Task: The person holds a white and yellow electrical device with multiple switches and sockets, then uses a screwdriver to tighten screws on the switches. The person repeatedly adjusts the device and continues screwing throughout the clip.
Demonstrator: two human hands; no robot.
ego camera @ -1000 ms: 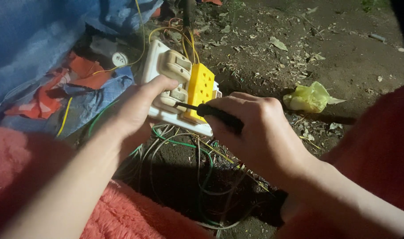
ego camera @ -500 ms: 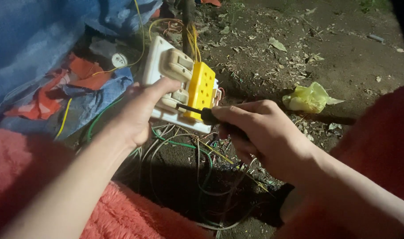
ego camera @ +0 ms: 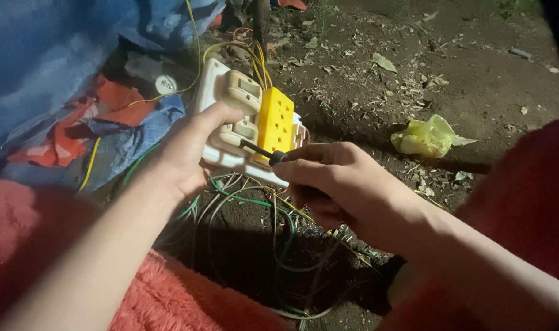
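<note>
Switchboard amid tangled wires, yellow bag nearby

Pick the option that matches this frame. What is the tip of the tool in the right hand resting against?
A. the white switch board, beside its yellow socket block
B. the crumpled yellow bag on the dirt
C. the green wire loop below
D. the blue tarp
A: the right hand grips a dark screwdriver whose tip meets the white switch board next to the yellow socket block, while the left hand steadies the board.
</note>
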